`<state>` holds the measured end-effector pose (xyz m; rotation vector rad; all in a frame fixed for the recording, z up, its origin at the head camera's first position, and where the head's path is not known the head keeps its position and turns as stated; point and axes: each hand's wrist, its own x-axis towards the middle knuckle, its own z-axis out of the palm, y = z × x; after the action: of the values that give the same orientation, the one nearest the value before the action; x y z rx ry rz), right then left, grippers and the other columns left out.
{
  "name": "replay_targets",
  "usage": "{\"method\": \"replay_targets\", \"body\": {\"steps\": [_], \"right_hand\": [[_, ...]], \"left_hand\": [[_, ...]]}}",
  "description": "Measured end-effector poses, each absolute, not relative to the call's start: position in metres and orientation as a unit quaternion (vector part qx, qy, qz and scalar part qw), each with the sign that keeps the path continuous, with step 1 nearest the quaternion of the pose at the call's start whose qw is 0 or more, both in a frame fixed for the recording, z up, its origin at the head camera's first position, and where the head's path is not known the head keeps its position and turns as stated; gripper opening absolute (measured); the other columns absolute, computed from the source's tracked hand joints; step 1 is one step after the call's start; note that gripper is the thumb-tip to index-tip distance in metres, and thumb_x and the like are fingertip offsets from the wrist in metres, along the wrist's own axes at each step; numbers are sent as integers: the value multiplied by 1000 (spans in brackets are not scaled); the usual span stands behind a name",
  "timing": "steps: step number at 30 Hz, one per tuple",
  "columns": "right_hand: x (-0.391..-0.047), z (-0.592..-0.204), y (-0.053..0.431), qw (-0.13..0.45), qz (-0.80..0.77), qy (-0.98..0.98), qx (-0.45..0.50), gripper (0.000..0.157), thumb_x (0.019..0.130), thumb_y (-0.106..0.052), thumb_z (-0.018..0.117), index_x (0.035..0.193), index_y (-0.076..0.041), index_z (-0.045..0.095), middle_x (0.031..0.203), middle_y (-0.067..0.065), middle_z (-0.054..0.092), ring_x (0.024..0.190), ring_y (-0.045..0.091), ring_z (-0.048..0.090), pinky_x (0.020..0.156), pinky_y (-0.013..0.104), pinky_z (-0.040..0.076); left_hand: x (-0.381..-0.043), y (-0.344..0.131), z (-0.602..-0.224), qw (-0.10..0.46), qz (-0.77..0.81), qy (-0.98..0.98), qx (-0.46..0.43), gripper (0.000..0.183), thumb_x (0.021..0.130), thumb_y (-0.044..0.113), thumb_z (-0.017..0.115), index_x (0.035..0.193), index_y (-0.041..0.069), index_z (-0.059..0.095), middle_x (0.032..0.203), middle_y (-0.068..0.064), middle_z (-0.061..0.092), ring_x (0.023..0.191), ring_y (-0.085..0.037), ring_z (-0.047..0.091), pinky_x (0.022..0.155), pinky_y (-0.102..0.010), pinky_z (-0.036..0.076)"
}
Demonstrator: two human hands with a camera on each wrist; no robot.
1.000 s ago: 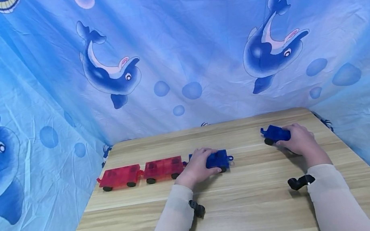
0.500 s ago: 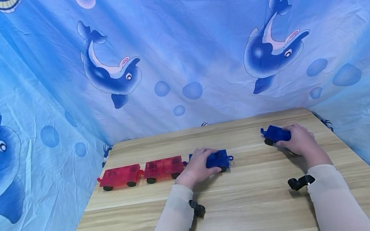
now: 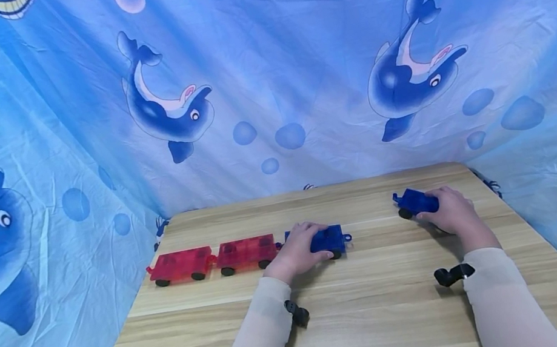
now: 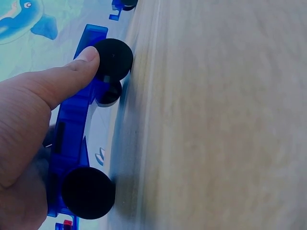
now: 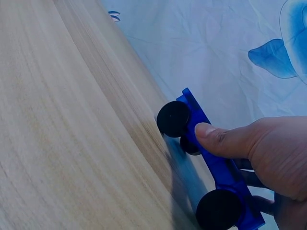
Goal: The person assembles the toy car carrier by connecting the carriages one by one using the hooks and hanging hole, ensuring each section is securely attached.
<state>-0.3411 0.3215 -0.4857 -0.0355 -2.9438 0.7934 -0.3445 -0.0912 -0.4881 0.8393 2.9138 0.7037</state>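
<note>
My left hand (image 3: 299, 248) holds a blue toy train car (image 3: 329, 240) across its body, the thumb along the near side by a black wheel (image 4: 114, 59). To its left stand two red toy train cars (image 3: 246, 255), lined up end to end, the nearer one right at the blue car's hook. Farther right, my right hand (image 3: 452, 209) grips a second blue toy train car (image 3: 416, 201), which sits at an angle with its hook pointing left. In the right wrist view the thumb presses this car's side (image 5: 218, 165) while fingers wrap behind it.
All the cars are on a light wood-grain table (image 3: 369, 318). A blue curtain (image 3: 252, 79) printed with dolphins hangs behind the table's back edge and along both sides. A gap of bare tabletop separates the two blue cars.
</note>
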Motion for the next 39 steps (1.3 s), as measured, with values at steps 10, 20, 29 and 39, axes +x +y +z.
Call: {"method": "replay_targets", "body": {"steps": [10,20,29,39], "right_hand": [[-341,-485,320,39,267,-963,-2,79,95,-37,78,151,7,45,147,40,40,131,62,39,102,77,30],[-344,-486,312,41,252,-966,31,79,91,-37,81,150,4,48,144,37,45,128,60,45,102,76,36],[-347,-487,301,22,269,-962,47,86,89,-41,84,152,4,47,146,36,44,129,58,47,104,74,38],[-349,-483,287,8,274,-959,72,85,86,-36,88,151,4,50,150,34,46,133,57,47,106,72,39]], "left_hand": [[-345,-91,-487,15,236,933,270,68,94,47,77,155,31,51,154,1,49,152,-31,32,118,-54,38],[-346,-91,-490,9,255,928,271,69,94,48,78,155,29,52,154,1,48,144,-25,40,114,-51,43],[-346,-91,-489,6,268,928,257,69,93,49,77,155,31,52,154,1,49,146,-26,40,114,-53,42],[-346,-92,-490,2,273,928,253,68,93,48,78,154,31,52,154,1,49,145,-25,41,114,-53,43]]}}
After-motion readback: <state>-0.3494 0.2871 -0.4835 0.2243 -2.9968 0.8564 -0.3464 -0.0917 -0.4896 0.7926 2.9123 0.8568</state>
